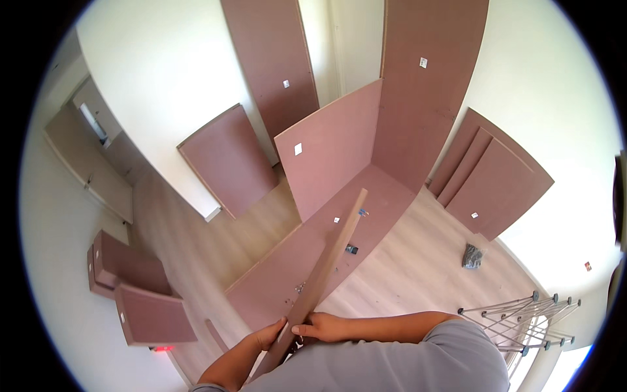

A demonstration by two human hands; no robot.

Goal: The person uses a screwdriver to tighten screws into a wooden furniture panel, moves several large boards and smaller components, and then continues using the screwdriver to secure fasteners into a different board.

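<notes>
A long, narrow reddish-brown board (324, 269) slants up and away from my body, its far end over the panel lying on the floor. On the board's left edge, near my body, my left hand (268, 336) is closed round it. My right hand (325, 326) grips the opposite edge, thumb lying on the board and fingers curled; whatever may be under them is hidden. Beneath the board lies a wide reddish-brown panel (261, 285), with small loose hardware (300, 287), a small dark item (352, 249) and a small blue item (363, 212) on it.
Upright panels (336, 147) stand behind the floor panel. More boards lean on the walls at left (228, 163) and right (496, 176). Stacked pieces (155, 317) sit at far left. A dark plastic bag (471, 256) and a folding metal frame (516, 320) are on the right.
</notes>
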